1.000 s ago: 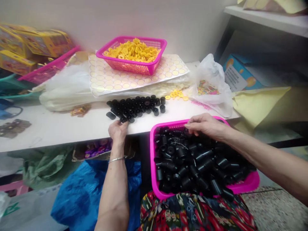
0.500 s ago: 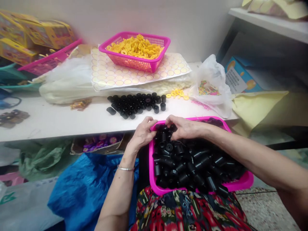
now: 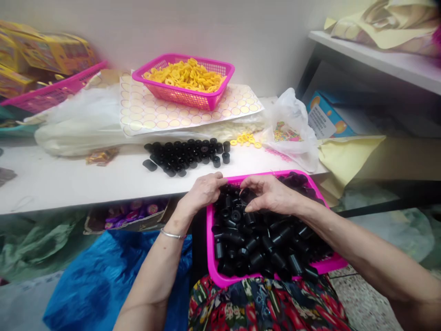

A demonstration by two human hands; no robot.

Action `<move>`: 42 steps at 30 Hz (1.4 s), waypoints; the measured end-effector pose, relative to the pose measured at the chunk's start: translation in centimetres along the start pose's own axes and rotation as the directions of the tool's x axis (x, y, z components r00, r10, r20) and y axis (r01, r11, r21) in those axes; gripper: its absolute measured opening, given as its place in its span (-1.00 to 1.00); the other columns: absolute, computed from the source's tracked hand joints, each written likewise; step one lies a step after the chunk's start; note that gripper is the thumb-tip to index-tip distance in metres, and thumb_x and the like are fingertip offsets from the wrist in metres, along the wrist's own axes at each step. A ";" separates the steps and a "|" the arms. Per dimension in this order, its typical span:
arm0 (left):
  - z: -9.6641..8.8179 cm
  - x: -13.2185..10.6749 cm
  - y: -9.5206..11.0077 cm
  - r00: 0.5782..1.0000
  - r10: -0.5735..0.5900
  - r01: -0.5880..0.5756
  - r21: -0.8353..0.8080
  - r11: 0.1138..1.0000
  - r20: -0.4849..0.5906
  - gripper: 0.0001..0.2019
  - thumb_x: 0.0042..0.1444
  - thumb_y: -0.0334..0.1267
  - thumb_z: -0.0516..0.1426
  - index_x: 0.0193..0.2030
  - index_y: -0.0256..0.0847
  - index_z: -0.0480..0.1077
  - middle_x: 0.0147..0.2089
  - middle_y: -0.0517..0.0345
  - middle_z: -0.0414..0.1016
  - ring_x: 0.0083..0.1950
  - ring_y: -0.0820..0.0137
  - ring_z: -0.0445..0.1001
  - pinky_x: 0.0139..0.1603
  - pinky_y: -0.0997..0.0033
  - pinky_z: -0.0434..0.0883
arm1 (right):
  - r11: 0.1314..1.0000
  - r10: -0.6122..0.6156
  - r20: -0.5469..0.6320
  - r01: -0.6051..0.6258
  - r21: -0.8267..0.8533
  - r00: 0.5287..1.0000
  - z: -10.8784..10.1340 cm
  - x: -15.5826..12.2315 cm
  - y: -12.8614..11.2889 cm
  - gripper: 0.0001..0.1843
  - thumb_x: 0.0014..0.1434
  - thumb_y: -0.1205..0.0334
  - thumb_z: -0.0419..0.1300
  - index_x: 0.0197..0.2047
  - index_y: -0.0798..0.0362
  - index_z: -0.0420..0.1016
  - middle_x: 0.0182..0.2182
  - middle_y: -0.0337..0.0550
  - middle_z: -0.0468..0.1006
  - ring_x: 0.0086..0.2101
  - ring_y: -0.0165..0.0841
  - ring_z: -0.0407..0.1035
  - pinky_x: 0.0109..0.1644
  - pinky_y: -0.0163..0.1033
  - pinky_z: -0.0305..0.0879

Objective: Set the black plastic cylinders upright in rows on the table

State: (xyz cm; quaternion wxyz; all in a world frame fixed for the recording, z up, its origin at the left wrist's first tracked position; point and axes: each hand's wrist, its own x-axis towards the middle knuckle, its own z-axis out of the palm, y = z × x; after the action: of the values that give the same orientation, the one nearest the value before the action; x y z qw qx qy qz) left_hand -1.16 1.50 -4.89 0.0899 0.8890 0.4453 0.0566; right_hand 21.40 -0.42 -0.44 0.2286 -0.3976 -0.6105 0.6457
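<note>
A pink basket (image 3: pixel 211 257) rests on my lap, heaped with black plastic cylinders (image 3: pixel 255 259), some with a hole in the end. Over its far left part, my right hand (image 3: pixel 270 193) curls its thumb and fingers round one small black cylinder (image 3: pixel 245 195). Just left of it, at the rim corner, my left hand (image 3: pixel 206 189) is closed with its fingertips inside the basket. What those fingertips hold, if anything, is hidden. Beyond the basket, several short black cylinders (image 3: pixel 186 156) stand grouped on the white table (image 3: pixel 69 181).
Behind stands a pink basket of yellow rings (image 3: pixel 188 76) on a sheet printed with circles (image 3: pixel 155 115). Loose yellow rings (image 3: pixel 246 139) and a plastic bag of coloured bits (image 3: pixel 289 131) lie to the right. A blue bag (image 3: pixel 113 280) hangs low at the left.
The view has shifted, so the table things sit further left and lower. My left fingers have drawn together at the rim, and my right fingers now show a black cylinder between them.
</note>
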 end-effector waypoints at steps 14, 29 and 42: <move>0.7 1.3 -0.6 0.997 0.080 -0.081 0.065 0.995 0.022 -0.73 -0.08 -0.56 -0.01 -0.30 -0.22 0.42 -0.28 0.05 0.38 -0.27 0.32 0.34 -0.33 0.36 0.26 | 0.998 0.017 -0.098 -0.023 -0.057 0.995 -0.4 -1.0 -0.1 -0.71 -0.16 0.36 0.31 -0.28 0.13 0.42 -0.51 -0.36 0.39 -0.46 -0.45 0.26 -0.38 -0.32 0.15; -0.8 -0.6 6.8 0.838 -0.502 -0.125 -0.822 -0.555 0.212 -0.73 -0.23 -0.38 0.34 -0.32 -0.24 0.45 -0.40 0.17 0.50 -0.54 0.61 0.30 -0.54 0.61 0.24 | 0.910 -0.378 -0.255 0.306 -0.280 0.890 2.1 -2.3 -1.2 -0.60 -0.04 0.38 0.29 -0.07 0.06 0.45 -0.18 -0.14 0.52 -0.15 -0.30 0.39 0.00 -0.18 0.28; -0.2 0.2 8.6 0.780 -0.606 -0.238 -0.823 -0.515 0.154 -0.61 -0.40 -0.43 0.40 -0.31 -0.20 0.51 -0.44 0.26 0.55 -0.47 0.56 0.47 -0.39 0.60 0.41 | 0.902 -0.381 -0.241 0.301 -0.310 0.893 2.5 -2.3 -0.9 -0.60 -0.05 0.46 0.26 -0.09 0.07 0.47 -0.17 -0.14 0.55 -0.17 -0.30 0.43 -0.04 -0.19 0.33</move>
State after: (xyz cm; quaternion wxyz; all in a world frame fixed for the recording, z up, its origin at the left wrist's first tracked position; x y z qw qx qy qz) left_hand 5.64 -3.41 -2.92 0.6883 0.1901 0.3568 0.6023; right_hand 20.59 -3.66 0.80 0.3726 -0.4021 -0.7105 0.4412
